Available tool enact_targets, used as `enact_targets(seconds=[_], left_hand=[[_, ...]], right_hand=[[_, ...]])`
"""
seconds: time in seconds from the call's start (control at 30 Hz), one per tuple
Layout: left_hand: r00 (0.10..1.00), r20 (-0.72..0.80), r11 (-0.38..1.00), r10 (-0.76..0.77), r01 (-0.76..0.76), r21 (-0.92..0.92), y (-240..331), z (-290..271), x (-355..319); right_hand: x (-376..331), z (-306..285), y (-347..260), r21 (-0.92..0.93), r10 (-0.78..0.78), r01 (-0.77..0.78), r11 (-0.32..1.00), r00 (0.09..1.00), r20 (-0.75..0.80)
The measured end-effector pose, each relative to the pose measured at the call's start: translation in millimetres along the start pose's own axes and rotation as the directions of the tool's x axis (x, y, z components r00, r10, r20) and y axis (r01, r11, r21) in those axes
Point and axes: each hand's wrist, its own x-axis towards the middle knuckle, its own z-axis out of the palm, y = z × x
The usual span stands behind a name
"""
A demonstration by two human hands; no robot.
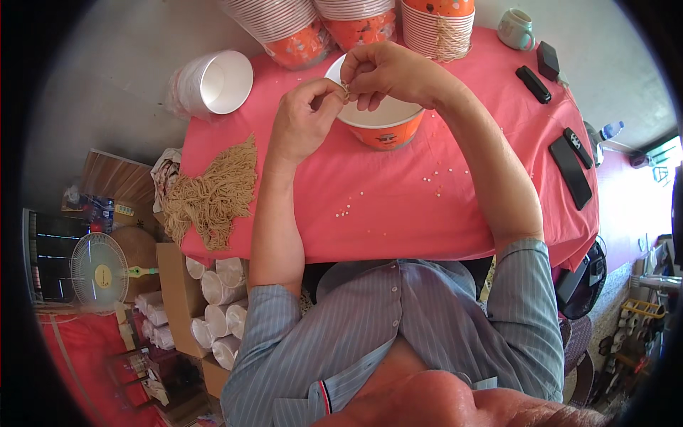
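Observation:
My left hand (304, 119) and my right hand (398, 74) meet above a round orange paper bucket (385, 133) with a white inside. Both are closed, thumb and fingers pinching a small piece of tan string (346, 92) between them. The fingers hide most of the string, so its shape is hard to make out. Behind and partly under my right hand, the bucket stands upright on the pink tablecloth. To the left of my left forearm lies a loose heap of tan strings (213, 196), hanging over the table's edge.
Stacks of orange buckets (299, 46) stand along the back; tan strings hang on the right stack (449, 39). A wrapped white bucket stack (226, 82) lies at back left. Small white beads (345, 211) dot the cloth. At right are a mug (515, 30) and a phone (570, 172).

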Motion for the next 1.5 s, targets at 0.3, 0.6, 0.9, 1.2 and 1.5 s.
enact_targets(seconds=[0.3, 0.6, 0.9, 1.2, 1.5], left_hand=[[0.998, 0.042, 0.987, -0.046, 0.052, -0.152, 2.7, -12.4, -1.8], [0.998, 0.039, 0.964, -0.051, 0.059, -0.26, -0.4, -5.7, -2.8], [0.994, 0.077, 0.975, -0.077, 0.091, -0.202, -4.5, -7.7, -4.7], [0.994, 0.098, 0.992, -0.043, 0.054, -0.115, -6.2, -9.0, -5.4], [0.991, 0.116, 0.989, -0.059, 0.074, -0.125, -5.0, -10.4, -6.0]], right_hand=[[1.7, 2.5, 1.1, -0.092, 0.0, -0.001, 0.996, 1.0, -0.013], [-2.9, 4.8, -2.5, -0.107, 0.005, -0.007, 0.994, 1.0, -0.023], [-5.8, 4.8, -5.5, -0.1, 0.025, -0.027, 0.995, 0.999, -0.02], [-5.4, 4.6, -5.1, -0.093, 0.069, -0.068, 0.993, 0.998, 0.0], [-7.8, 7.2, -5.7, -0.149, 0.054, -0.055, 0.987, 0.998, -0.009]])
